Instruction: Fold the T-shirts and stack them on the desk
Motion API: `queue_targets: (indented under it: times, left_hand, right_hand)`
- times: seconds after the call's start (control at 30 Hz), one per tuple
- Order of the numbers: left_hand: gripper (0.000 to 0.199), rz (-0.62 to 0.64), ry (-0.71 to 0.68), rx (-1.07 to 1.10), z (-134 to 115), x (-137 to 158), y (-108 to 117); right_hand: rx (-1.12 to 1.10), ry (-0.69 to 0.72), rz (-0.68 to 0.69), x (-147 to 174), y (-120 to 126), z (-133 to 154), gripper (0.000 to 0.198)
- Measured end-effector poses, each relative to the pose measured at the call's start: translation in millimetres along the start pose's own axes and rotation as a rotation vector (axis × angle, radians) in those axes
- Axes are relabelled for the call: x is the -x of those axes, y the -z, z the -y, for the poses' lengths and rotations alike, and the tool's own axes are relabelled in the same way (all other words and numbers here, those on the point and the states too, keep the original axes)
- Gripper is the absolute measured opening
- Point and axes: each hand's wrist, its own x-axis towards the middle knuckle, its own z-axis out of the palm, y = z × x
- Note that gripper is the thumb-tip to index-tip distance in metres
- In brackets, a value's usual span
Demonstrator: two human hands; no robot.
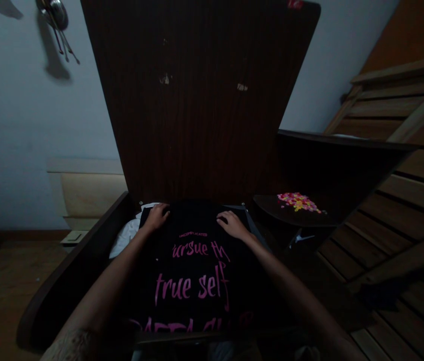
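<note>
A black shirt (193,265) with pink lettering is spread out in front of me, its print reading upright from my side. My left hand (157,217) rests on the shirt's far left part, fingers lying loosely on the cloth. On the far right part, my right hand (231,224) lies palm down with its fingers stretched out. Neither hand visibly grips the fabric. White cloth (127,235) shows from under the shirt on the left, beside my left forearm. The near end of the shirt runs toward the bottom of the view, where it is dark.
A tall dark wooden panel (197,110) rises just behind the shirt. To the left runs a raised dark wooden side (72,271). On the right, a small rounded shelf (272,206) carries a pile of pink and yellow bits (299,201). Wooden slats (403,215) stand farther right.
</note>
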Motion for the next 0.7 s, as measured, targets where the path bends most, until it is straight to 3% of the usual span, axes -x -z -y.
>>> queue_targets:
  times: [0.13, 0.27, 0.43, 0.7]
  left_hand:
    - [0.039, 0.01, -0.032, -0.052, -14.7, -20.6, -14.5]
    - [0.03, 0.003, -0.034, -0.059, -24.4, -35.2, -26.0]
    - [0.017, -0.005, -0.071, -0.028, -28.4, -42.1, -31.3]
    - [0.024, -0.052, -0.025, -0.015, -26.4, -48.2, -19.2]
  right_hand:
    - [0.042, -0.091, -0.083, -35.8, -15.7, -17.4, 0.022]
    - [0.082, -0.177, -0.105, -56.3, -33.4, -27.1, 0.027]
    - [0.119, -0.218, -0.1, -64.9, -43.1, -33.3, 0.026]
    - [0.201, -0.175, -0.062, -66.7, -33.8, -30.7, 0.019]
